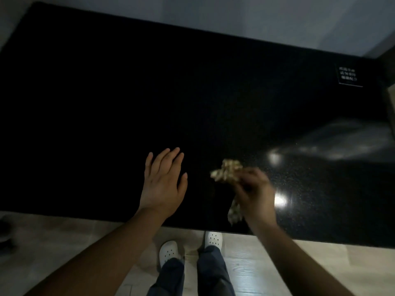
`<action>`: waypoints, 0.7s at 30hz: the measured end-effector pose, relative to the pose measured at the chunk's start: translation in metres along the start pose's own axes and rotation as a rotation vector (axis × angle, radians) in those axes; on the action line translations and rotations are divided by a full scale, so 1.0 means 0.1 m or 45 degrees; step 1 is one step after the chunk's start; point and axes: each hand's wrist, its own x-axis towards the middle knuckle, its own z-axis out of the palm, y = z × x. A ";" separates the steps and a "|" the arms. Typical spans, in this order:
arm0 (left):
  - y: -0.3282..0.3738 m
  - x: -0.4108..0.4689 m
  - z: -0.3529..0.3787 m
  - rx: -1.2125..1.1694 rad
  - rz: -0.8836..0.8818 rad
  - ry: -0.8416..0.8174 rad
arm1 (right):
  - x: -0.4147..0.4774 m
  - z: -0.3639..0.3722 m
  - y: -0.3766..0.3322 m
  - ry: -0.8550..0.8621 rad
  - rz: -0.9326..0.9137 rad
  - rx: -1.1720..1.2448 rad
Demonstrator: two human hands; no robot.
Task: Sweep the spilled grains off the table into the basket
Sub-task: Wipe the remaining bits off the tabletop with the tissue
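Fine pale specks dot the black glossy tabletop at its near right. They may be the spilled grains or only flecks in the stone; the dim, soft view does not settle it. Just left of them, near the front edge, is a crumpled tan-and-white patterned cloth. One bunched end points toward the far left and a second end hangs out below the palm toward the near edge. The right hand grasps this cloth, its fingers curled round the middle of it. The hand is blurred, so I cannot tell whether the cloth touches the surface. To the left, well apart from the cloth, the left hand is released. Its fingers are straight and slightly spread, palm down, pointing toward the far side, low over or flat on the tabletop, and it holds nothing. Two bright spots of glare lie just right of the right hand, with a wide grey reflection beyond them toward the right edge. At the far right corner sits a small dark rectangular label with white lettering, too small to read. Below the near edge, on the pale wood-look floor, stand two white perforated clogs under dark blue trouser legs. A pale grey wall runs behind the far edge.
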 end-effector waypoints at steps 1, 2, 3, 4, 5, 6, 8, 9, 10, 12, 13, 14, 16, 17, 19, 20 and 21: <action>0.00 0.00 0.00 0.008 -0.003 -0.006 | 0.14 -0.03 0.01 0.070 0.001 -0.025; 0.00 0.00 0.01 0.013 -0.006 -0.003 | 0.22 -0.03 0.01 0.125 0.013 -0.035; 0.00 0.00 0.01 0.016 -0.007 0.005 | 0.24 -0.01 0.02 0.153 0.017 -0.043; 0.00 -0.01 0.01 0.014 -0.005 0.012 | 0.17 0.02 0.03 0.158 0.018 -0.059; 0.00 -0.01 0.02 0.006 -0.001 0.021 | 0.04 0.07 0.04 0.147 0.015 -0.088; -0.01 -0.01 0.02 -0.001 0.001 0.032 | -0.12 0.11 0.04 0.125 0.011 -0.109; 0.00 0.00 0.01 0.008 -0.003 0.032 | -0.46 0.15 0.04 0.068 -0.030 -0.152; 0.01 0.00 0.00 0.010 -0.009 0.024 | -0.60 0.16 0.04 0.034 -0.055 -0.165; 0.01 0.00 -0.01 0.003 -0.016 0.015 | -0.70 0.16 0.03 -0.007 -0.060 -0.151; 0.01 0.00 -0.05 -0.035 -0.023 -0.013 | -0.78 0.12 -0.04 -0.122 0.008 -0.076; -0.01 -0.01 -0.08 -0.062 -0.017 -0.038 | -0.76 0.08 -0.10 -0.204 0.073 -0.048; -0.02 -0.01 -0.12 -0.095 -0.006 -0.060 | -0.71 0.02 -0.18 -0.294 0.133 -0.029; -0.08 -0.02 -0.23 -0.161 0.008 -0.083 | -0.55 -0.10 -0.33 -0.369 0.205 0.038; -0.12 -0.04 -0.30 -0.191 0.011 -0.075 | -0.43 -0.15 -0.40 -0.315 0.216 0.089; -0.22 -0.06 -0.42 -0.234 -0.006 -0.033 | -0.16 -0.21 -0.52 -0.147 0.207 0.177; -0.27 -0.05 -0.46 -0.241 -0.022 -0.021 | -0.02 -0.22 -0.58 -0.078 0.201 0.195; -0.31 -0.02 -0.49 -0.240 -0.044 -0.017 | 0.13 -0.22 -0.62 -0.020 0.188 0.187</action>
